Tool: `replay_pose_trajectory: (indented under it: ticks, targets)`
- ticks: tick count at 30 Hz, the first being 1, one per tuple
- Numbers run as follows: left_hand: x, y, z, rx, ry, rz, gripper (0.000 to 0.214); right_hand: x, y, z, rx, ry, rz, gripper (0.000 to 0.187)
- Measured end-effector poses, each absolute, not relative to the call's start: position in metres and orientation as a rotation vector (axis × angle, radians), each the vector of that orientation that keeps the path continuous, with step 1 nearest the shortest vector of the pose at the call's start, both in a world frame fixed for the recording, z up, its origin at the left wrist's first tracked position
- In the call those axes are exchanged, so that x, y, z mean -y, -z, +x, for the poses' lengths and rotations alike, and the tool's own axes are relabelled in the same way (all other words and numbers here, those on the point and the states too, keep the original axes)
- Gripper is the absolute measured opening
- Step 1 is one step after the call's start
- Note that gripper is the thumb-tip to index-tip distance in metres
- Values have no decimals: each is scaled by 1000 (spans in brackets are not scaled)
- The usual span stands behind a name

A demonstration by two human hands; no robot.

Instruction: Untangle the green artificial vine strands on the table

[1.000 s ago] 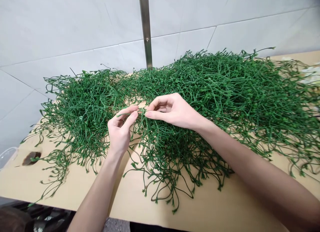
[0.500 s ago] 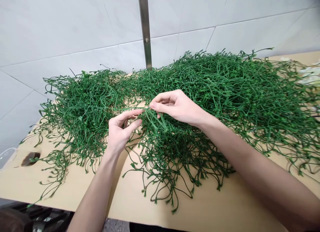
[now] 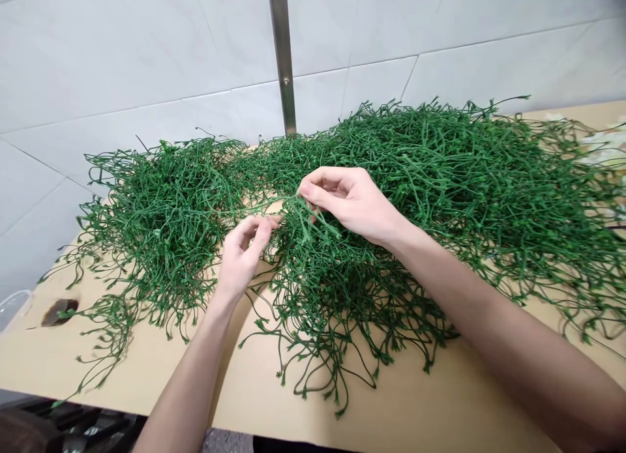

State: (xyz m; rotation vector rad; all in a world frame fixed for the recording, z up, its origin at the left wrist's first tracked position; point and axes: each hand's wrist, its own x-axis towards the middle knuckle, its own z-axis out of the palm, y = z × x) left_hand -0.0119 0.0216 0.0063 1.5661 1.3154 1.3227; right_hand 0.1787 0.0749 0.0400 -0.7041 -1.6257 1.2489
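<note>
A big tangle of green plastic stems [image 3: 440, 179] covers the tan table [image 3: 415, 401] from left to right. My right hand [image 3: 355, 202] is closed in a pinch on a few green stems [image 3: 306, 221] lifted from the middle of the pile. My left hand [image 3: 244, 254] sits just below and left of it, fingers curled and pinched on thin stems at the pile's near edge. A smaller heap of stems [image 3: 156, 212] lies to the left.
A white tiled wall [image 3: 122, 55] with a vertical metal strip [image 3: 282, 55] stands behind the table. A dark stain or hole [image 3: 59, 311] marks the table's left end. A clear container's edge [image 3: 12, 306] shows at far left. Dark objects lie below the front edge.
My right hand has risen and moved slightly right, pulling a few stems up. My left hand's fingers have curled in closer on the stems.
</note>
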Motion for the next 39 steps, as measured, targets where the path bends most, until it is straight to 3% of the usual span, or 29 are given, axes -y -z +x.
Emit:
replay_pose_trajectory:
  ticks: [6,12,18,20,26,33,39]
  targets:
    - [-21,0,-10,-1156,-1380,1558,48,-69,-36,172,1740,-1282,-674,34]
    - [-18,5,-9,-1187,-1516,1392,18,-68,-31,171,1744,-1332,-735,33]
    - [-17,-1,-7,-1194,-1634,1271,17,-73,-33,179,1866,-1411,-700,28]
    - [-17,-5,-8,-1135,-1586,1239,22,-74,-32,179,1863,-1405,-720,27]
    - [-17,-6,-8,-946,-1492,1200,65,-71,-32,176,1859,-1351,-725,26]
    - [-18,-4,-3,-1239,-1469,1290,28,-67,-34,176,1993,-1285,-724,21]
    - [-18,-8,-4,-1246,-1509,1457,19,-69,-35,176,2004,-1348,-700,31]
